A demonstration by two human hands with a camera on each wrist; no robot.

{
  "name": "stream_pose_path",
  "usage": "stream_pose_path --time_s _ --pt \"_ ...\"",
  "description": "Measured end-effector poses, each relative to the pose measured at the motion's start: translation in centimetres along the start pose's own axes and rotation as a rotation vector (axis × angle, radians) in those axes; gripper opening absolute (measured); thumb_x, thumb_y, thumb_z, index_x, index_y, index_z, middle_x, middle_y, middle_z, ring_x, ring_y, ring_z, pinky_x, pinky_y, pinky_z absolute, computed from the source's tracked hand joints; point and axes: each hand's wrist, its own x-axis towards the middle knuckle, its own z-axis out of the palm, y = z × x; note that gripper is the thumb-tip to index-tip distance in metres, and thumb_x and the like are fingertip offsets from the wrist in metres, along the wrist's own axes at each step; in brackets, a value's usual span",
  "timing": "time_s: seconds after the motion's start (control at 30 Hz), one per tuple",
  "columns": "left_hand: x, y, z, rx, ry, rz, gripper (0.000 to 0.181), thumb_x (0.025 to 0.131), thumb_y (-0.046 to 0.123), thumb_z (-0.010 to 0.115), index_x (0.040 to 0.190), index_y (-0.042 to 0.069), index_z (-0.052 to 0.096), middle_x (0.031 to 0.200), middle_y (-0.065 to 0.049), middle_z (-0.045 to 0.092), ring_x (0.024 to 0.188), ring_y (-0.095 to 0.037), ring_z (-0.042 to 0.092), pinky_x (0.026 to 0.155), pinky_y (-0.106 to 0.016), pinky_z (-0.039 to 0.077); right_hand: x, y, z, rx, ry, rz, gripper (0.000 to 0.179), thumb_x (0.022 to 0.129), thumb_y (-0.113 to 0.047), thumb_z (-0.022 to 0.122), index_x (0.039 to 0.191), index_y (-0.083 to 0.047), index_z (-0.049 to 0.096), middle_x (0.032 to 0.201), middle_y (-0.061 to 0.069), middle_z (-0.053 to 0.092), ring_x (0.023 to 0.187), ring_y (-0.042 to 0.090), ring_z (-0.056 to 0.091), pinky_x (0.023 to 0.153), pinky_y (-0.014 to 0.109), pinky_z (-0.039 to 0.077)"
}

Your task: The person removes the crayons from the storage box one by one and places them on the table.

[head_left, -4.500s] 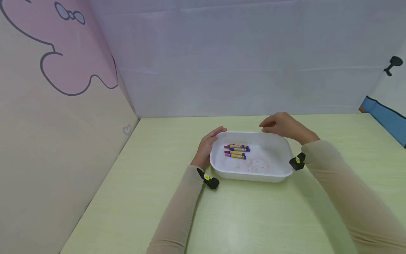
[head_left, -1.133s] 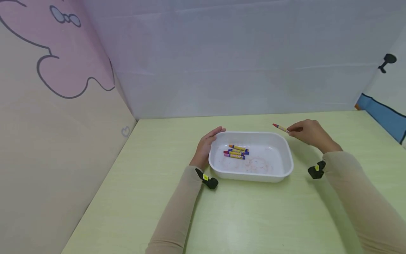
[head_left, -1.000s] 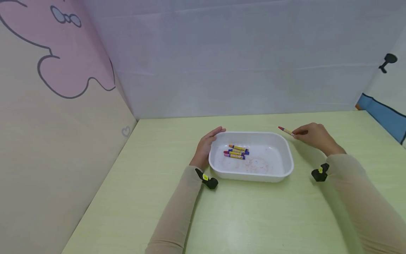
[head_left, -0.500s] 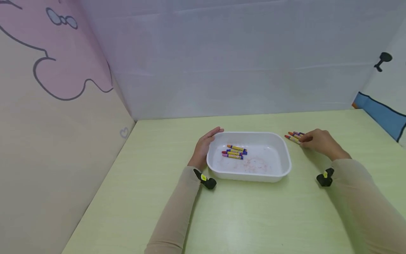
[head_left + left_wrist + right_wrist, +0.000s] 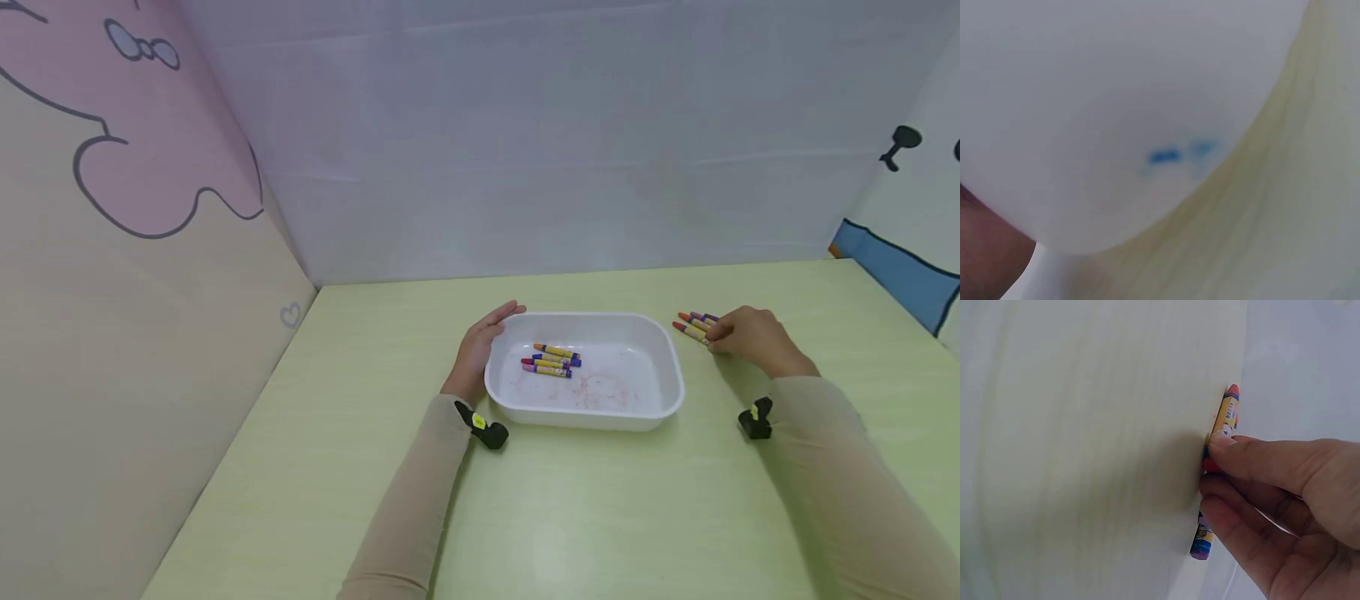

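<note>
A white plastic tray [image 5: 585,419] stands mid-table with several crayons [image 5: 551,362] at the left of its floor, tips orange, blue, red and pink. Against its left side rests my left hand [image 5: 474,354], fingers extended along the rim. Right of the tray, my right hand [image 5: 759,340] pinches a red crayon [image 5: 689,332] between thumb and fingers, low over the table. Just behind it lie more crayons [image 5: 699,317], orange and purple, partly hidden by the hand. In the right wrist view the thumb covers the middle of the red crayon [image 5: 1230,409]; a purple-ended crayon [image 5: 1201,549] shows below the fingers.
The light green table [image 5: 570,517] meets a pale back wall [image 5: 570,167] and a printed left wall [image 5: 187,317]. Reddish smears mark the tray floor, and a blue mark [image 5: 1166,155] shows on the tray in the left wrist view.
From over the tray's far rim, my right hand has moved right, then lowered the red crayon beside the others on the table. The left hand stays at the tray.
</note>
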Motion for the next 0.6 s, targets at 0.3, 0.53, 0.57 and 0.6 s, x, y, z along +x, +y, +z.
stream_pose_path --time_s 0.3,0.53,0.57,0.6 --pt "-0.26 0.05 -0.15 -0.003 0.001 -0.006 0.039 0.102 0.015 0.036 0.133 0.025 0.058 0.135 0.008 0.057 0.132 -0.01 0.047 0.11 -0.031 0.04 -0.08 -0.3 0.29 0.028 0.017 0.057 0.022 0.085 -0.014 0.068 0.097 0.005 0.07 0.104 0.029 0.065 0.095 0.042 0.056 0.078 0.052 0.045" --pt "-0.02 -0.11 -0.07 0.0 0.003 -0.003 0.038 0.102 0.016 0.037 0.133 0.025 0.058 0.136 0.008 0.057 0.132 -0.011 0.047 0.109 -0.03 0.041 -0.47 -0.15 0.54 0.047 0.037 0.072 0.024 0.087 -0.014 0.066 0.102 0.005 0.069 0.109 0.029 0.064 0.099 0.043 0.056 0.08 0.053 0.045" --pt "-0.03 -0.1 0.0 0.002 0.002 -0.004 0.038 0.102 0.016 0.037 0.133 0.025 0.058 0.136 0.007 0.057 0.132 -0.011 0.048 0.109 -0.03 0.041 -0.53 -0.14 0.58 0.047 0.038 0.075 0.024 0.087 -0.014 0.066 0.102 0.005 0.069 0.108 0.029 0.064 0.099 0.044 0.056 0.081 0.054 0.045" --pt "-0.03 -0.09 0.05 0.006 0.001 -0.006 0.038 0.102 0.017 0.037 0.133 0.025 0.058 0.136 0.007 0.057 0.131 -0.011 0.048 0.108 -0.03 0.042 -0.6 -0.14 0.61 0.048 0.039 0.076 0.024 0.088 -0.013 0.065 0.102 0.006 0.069 0.108 0.029 0.064 0.099 0.044 0.056 0.082 0.055 0.045"
